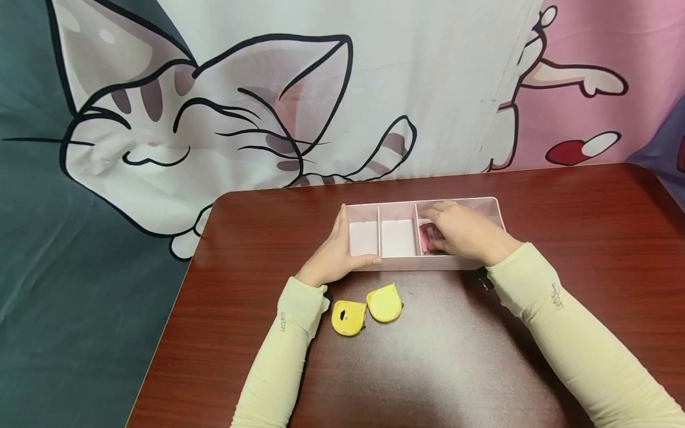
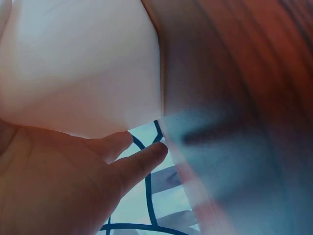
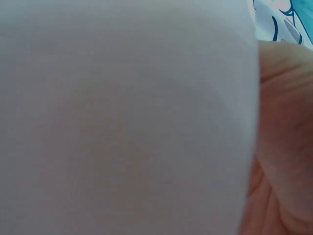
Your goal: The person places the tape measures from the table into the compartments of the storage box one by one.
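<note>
A pale pink divided box [image 1: 398, 264] lies lengthwise on the table. My left hand [image 1: 337, 252] braces its left end, straight fingers along the end wall and thumb against the front wall. In the left wrist view, the left hand's fingers [image 2: 139, 166] extend beside the box wall [image 2: 83, 98]. My right hand [image 1: 462, 232] reaches into the right-hand compartment, fingers bent around a small pink packet [image 1: 427, 238] that they partly hide. Box wall [image 3: 127, 117] fills most of the right wrist view, with part of the right hand [image 3: 288, 132] at the edge.
Two yellow rounded tape-measure-like cases [image 1: 349, 318] lie in front of the box, close together. The brown wooden table [image 1: 225, 351] has its far edge against a curtain [image 1: 439, 77] printed with cartoon cats.
</note>
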Demonstrator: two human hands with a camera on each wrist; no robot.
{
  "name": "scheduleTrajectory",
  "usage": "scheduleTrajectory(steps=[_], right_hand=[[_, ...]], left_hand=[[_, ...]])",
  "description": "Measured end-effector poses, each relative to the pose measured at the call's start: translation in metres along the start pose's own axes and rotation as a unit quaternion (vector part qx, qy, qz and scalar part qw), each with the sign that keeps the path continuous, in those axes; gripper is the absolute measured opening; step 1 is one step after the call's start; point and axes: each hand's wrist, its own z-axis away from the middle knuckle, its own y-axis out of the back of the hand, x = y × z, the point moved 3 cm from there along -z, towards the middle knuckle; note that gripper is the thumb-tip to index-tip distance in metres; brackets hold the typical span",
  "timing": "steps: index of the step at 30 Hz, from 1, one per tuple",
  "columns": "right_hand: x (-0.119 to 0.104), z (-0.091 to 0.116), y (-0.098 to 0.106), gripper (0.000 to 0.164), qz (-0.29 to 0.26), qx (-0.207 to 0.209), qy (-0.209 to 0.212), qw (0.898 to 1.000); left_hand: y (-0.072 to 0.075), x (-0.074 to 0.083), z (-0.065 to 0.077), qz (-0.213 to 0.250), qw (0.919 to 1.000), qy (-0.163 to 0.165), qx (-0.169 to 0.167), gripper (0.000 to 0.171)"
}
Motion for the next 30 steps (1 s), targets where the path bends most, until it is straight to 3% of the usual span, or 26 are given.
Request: scheduleTrajectory(steps=[8,15,30], right_hand=[[-0.002,0.005,0.001,0.048,-0.004,0.024,-0.002,1.0],[-0.002,0.011,0.006,0.049,-0.025,0.03,-0.033,0.999],[-0.011,0.02,0.016,0.05,-0.025,0.063,-0.038,0.997]], left_hand=[[0.0,-0.001,0.0,0.001,1.0,0.0,0.001,0.134],[0.0,-0.002,-0.001,0.002,1.0,-0.001,0.002,0.134],[0.0,-0.001,-0.001,0.004,1.0,0.0,0.001,0.134]])
